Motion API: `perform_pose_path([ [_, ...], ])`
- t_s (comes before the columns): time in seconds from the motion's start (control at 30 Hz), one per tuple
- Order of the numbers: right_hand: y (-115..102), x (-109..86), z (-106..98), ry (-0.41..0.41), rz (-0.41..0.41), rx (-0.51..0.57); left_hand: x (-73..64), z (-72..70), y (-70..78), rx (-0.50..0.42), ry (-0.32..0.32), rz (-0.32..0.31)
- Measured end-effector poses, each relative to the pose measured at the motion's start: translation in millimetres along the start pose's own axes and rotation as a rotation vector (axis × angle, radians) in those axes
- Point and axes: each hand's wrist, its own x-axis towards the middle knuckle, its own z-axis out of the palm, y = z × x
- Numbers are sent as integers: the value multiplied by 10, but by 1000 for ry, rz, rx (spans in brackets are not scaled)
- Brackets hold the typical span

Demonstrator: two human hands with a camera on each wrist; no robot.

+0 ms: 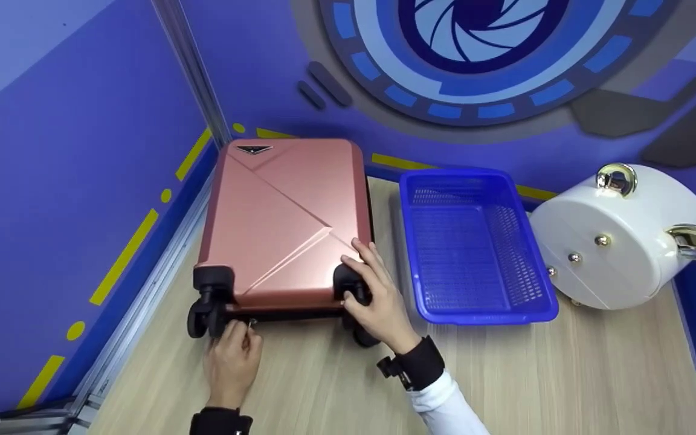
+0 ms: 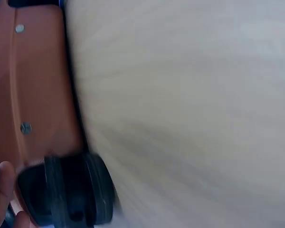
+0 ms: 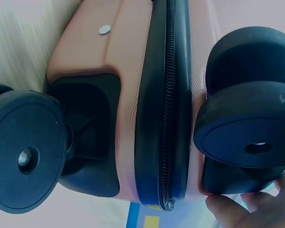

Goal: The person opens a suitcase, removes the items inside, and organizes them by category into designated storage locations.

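Suitcase (image 1: 281, 199) lies flat, left of centre, wheels (image 1: 199, 319) toward frame bottom. Left hand (image 1: 231, 359), lower left: fingers curled, pinching zip pull (image 1: 252, 323). Right hand (image 1: 382, 307), lower centre: fingers extended, resting on suitcase corner. Basket (image 1: 481, 318) right of centre.

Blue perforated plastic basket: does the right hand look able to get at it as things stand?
Probably yes: the basket lies just beside the right hand, nothing visible between them, though that hand, resting on the pink hard-shell suitcase, would first have to leave it.
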Motion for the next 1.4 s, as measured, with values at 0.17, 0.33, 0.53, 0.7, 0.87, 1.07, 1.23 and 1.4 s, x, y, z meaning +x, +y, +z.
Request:
perform_pose_path([
  [0.17, -1, 1, -2, -1, 0, 3, 15, -72, -156, 52, 16, -46],
  [0.33, 3, 10, -3, -4, -4, -2, -1, -127, -283, 81, -8, -97],
  [0.53, 4, 31, 20, -11, -17, 14, -25, -149, -359, 90, -6, -128],
  [0.7, -5, 49, 38, 1, -41, 17, -8, -141, -413, 72, 49, -152],
  [0.87, -20, 50, 34, 0, -40, 10, -16, -142, -439, 35, 74, -210],
  [1.07, -13, 28, 28, -10, -35, -6, 31, -183, -513, 6, 86, -349],
  [1.23, -5, 25, 26, 12, -57, -16, 167, -196, -579, -75, 24, -413],
  [1.4, 7, 19, 29, 18, -62, -20, 278, -229, -654, -94, -83, -427],
])
